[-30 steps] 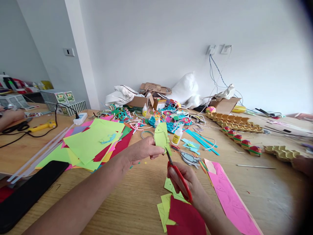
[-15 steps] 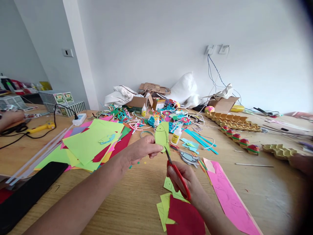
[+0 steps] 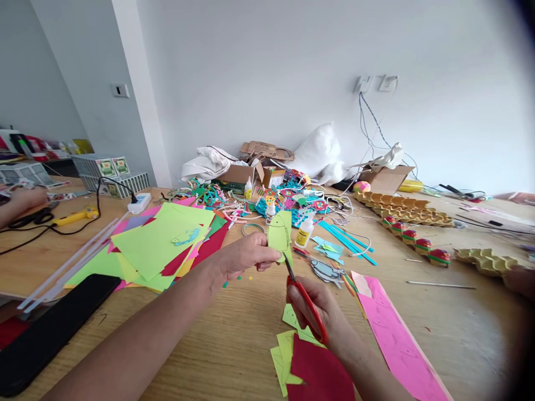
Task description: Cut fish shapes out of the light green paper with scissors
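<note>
My left hand (image 3: 251, 253) pinches a small piece of yellow-green paper (image 3: 279, 231) with a fish outline drawn on it. In my right hand (image 3: 321, 306) are red-handled scissors (image 3: 307, 301), their blades at the lower edge of that paper. Below them on the table lie more yellow-green paper pieces (image 3: 286, 356) with drawn lines, partly under a dark red sheet (image 3: 320, 370). Just to the right are a grey-blue paper fish (image 3: 326, 272) and a long pink strip (image 3: 395, 328) with faint fish drawings.
Stacked coloured sheets (image 3: 156, 239) and a black phone-like slab (image 3: 58, 328) lie on the left. A glue bottle (image 3: 304, 231), blue strips (image 3: 346, 242) and egg cartons (image 3: 401, 209) stand beyond my hands. Other people's hands show at the left edge (image 3: 25, 197) and right edge.
The scissor blades sit slightly differently against the paper's lower edge, and the paper is turned a little. The whole view has shifted slightly. Both hands keep their hold.
</note>
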Demonstrator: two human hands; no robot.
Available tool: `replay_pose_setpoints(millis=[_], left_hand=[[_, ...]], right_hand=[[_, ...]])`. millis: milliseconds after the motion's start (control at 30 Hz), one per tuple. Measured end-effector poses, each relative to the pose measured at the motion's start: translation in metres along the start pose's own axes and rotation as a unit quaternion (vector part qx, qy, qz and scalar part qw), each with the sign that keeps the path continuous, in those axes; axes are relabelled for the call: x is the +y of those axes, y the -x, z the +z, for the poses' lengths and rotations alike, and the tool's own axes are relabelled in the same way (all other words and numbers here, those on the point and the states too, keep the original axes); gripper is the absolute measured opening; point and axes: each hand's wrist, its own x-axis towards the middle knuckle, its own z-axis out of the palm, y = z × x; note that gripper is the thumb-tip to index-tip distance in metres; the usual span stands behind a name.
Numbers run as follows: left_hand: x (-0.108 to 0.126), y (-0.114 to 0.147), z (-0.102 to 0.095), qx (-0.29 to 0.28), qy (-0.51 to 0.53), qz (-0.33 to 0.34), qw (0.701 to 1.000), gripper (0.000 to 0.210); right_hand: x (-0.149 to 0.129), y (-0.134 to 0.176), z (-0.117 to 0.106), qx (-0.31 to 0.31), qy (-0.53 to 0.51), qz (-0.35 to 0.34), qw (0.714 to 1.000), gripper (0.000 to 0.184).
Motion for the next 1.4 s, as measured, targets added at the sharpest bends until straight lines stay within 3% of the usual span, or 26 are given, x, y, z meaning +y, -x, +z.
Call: replay_pose_setpoints(millis=[500, 700, 1133, 1400], left_hand=[[0.0006, 0.0005, -0.0024, -0.007, 0.022, -0.014, 1.0, 0.02], [0.0, 0.0006, -0.0014, 0.019, 0.016, -0.022, 0.999, 0.016], [-0.0001, 0.0002, 0.0001, 0.018, 0.022, -0.032, 0.999, 0.013], [-0.0012, 0.0004, 0.0, 0.023, 0.023, -0.039, 0.999, 0.016]], right_hand=[[0.0018, -0.0008, -0.003, 0.005, 0.061, -0.01, 0.998, 0.039], [0.0017, -0.0001, -0.0034, -0.003, 0.041, -0.005, 0.999, 0.04], [0.0008, 0.0003, -0.0016, -0.008, 0.017, -0.008, 1.0, 0.04], [0.0064, -0.002, -0.0042, 0.02, 0.091, -0.02, 0.995, 0.037]])
